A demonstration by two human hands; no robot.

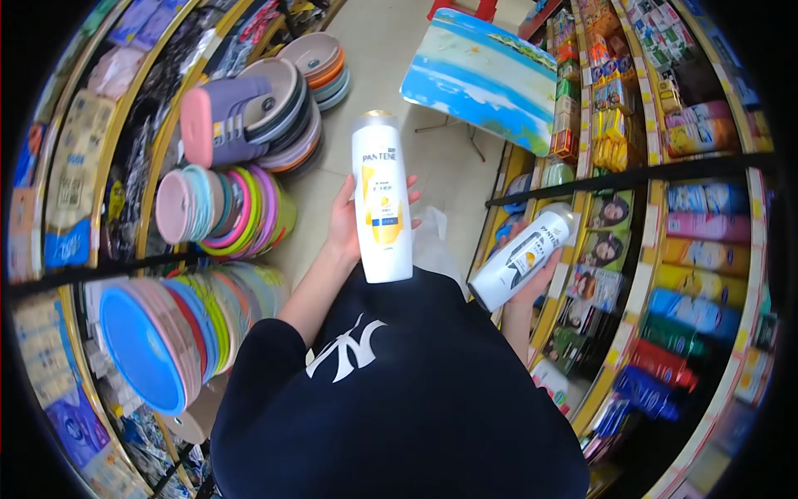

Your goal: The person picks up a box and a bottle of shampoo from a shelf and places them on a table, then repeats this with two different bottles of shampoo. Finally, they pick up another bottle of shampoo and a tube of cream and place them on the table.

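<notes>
In the middle of the head view, a white Pantene shampoo bottle [384, 179] with a yellow label stands nearly upright, front toward me. My left hand [343, 220] is closed around it from behind, fingertips showing at its right edge. A second white Pantene bottle [522, 259], with a dark grey and orange label, tilts to the right in my right hand [538, 284]. The fingers and thumb there wrap its sides. This bottle is held close to the right-hand shelves, and the two bottles are apart.
Stacked plastic basins [141, 345] and colourful buckets [253, 208] line the left side. A folding table [482, 79] with a beach print stands ahead on the tiled floor [366, 50]. Shelves on the right carry hair-dye boxes [611, 209] and rows of bottles [702, 249].
</notes>
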